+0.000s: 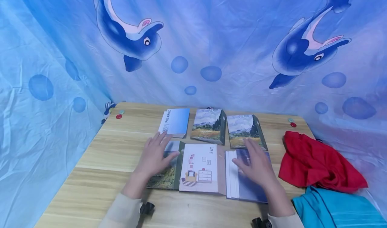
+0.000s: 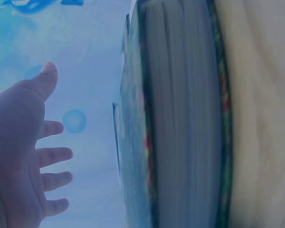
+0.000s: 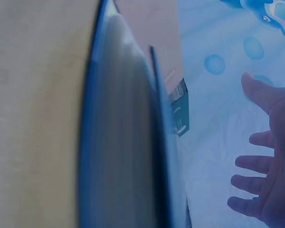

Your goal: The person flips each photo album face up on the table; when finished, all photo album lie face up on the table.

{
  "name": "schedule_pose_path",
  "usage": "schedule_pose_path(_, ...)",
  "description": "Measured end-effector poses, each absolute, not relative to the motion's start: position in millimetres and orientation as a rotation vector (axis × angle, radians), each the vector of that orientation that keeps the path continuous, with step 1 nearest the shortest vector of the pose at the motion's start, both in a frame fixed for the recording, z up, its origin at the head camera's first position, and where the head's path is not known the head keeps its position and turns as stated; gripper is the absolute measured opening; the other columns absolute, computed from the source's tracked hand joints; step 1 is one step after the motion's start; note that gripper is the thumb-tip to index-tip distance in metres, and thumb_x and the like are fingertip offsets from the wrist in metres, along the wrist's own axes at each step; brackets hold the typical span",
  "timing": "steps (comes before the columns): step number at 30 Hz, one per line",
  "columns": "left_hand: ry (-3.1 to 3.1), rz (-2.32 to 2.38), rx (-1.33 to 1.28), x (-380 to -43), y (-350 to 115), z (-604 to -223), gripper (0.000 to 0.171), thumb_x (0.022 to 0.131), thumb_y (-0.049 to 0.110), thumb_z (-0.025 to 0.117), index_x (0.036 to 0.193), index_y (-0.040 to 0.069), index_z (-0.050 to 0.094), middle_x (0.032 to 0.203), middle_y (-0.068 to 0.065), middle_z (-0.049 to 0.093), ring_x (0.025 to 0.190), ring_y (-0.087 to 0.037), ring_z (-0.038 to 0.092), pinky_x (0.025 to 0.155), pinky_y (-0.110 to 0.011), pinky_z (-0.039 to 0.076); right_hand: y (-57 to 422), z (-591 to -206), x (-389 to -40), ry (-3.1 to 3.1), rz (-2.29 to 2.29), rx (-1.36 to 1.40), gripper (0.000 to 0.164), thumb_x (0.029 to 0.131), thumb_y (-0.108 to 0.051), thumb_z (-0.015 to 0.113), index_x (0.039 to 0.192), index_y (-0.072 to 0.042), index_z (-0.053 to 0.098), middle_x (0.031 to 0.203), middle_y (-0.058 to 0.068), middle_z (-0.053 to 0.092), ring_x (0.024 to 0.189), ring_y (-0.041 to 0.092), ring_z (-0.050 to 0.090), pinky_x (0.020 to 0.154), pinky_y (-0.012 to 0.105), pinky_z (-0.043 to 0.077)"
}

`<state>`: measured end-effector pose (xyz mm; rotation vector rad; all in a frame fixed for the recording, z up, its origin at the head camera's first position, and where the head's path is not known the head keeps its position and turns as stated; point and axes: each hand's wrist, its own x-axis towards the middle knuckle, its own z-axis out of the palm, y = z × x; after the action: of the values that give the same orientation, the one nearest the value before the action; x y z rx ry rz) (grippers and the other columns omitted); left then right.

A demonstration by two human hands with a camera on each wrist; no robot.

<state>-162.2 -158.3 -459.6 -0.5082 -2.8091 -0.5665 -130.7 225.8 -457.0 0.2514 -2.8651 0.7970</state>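
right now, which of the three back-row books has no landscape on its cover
The blue and white rectangular book lettered POLAROID, at the row's left end; the middle green-spined book and its right-end lookalike both show painted trees.

We saw brown grain streaking the pale table. Along its far edge, we found a blue-and-white book and two landscape-patterned books; toward the near edge, a white book bore a yellow armchair print. By the right edge, we noted red cloth and teal cloth.
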Motion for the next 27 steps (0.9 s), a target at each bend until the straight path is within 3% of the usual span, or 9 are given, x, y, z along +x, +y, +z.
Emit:
schedule_pose_path(8, -2.825, -0.645, -0.484, -174.0, -168.3, -462.3, 0.074, 0.092, 0.053, 0.069, 0.148, 0.007, 0.051, 0.154, -0.022, 0.043, 0.142, -0.045, 0.036, 0.116, -0.067, 0.025, 217.0, -449.2, -149.3, -2.883, 0.946, 0.209, 0.086, 0.091, -0.058, 0.068, 0.155, -0.010, 0.040, 0.156, 0.021, 0.041, 0.143, 0.046, 0.036, 0.110, 0.070, 0.033)
schedule_pose_path(15, -2.815, -0.706, -0.502, -189.5, -175.2, -466.1, 0.074, 0.095, 0.052, 0.066, 0.150, 0.006, 0.048, 0.156, -0.023, 0.038, 0.144, -0.043, 0.033, 0.115, -0.065, 0.028, 203.1, -451.2, -165.9, -2.803, 1.139, 0.222, 0.074, 0.095, -0.040, 0.071, 0.154, -0.008, 0.040, 0.151, 0.020, 0.048, 0.137, 0.042, 0.045, 0.109, 0.064, 0.037)
schedule_pose_path(22, -2.838, -0.735, -0.488, -199.6, -180.5, -467.9, 0.075, 0.096, 0.049, 0.066, 0.153, 0.007, 0.043, 0.157, -0.024, 0.037, 0.145, -0.043, 0.033, 0.116, -0.065, 0.027, 189.0, -451.6, -181.0, -2.754, 1.247, 0.247, 0.079, 0.094, -0.050, 0.069, 0.152, -0.004, 0.043, 0.147, 0.022, 0.052, 0.134, 0.040, 0.050, 0.108, 0.059, 0.043)
schedule_pose_path(27, -2.850, -0.723, -0.472, -206.3, -183.1, -470.2, 0.076, 0.095, 0.047, 0.068, 0.154, 0.006, 0.042, 0.157, -0.026, 0.036, 0.143, -0.045, 0.034, 0.115, -0.066, 0.027, 177.7, -450.1, -192.1, -2.732, 1.340, 0.304, 0.079, 0.095, -0.047, 0.069, 0.151, 0.000, 0.042, 0.145, 0.023, 0.053, 0.134, 0.040, 0.050, 0.110, 0.056, 0.043)
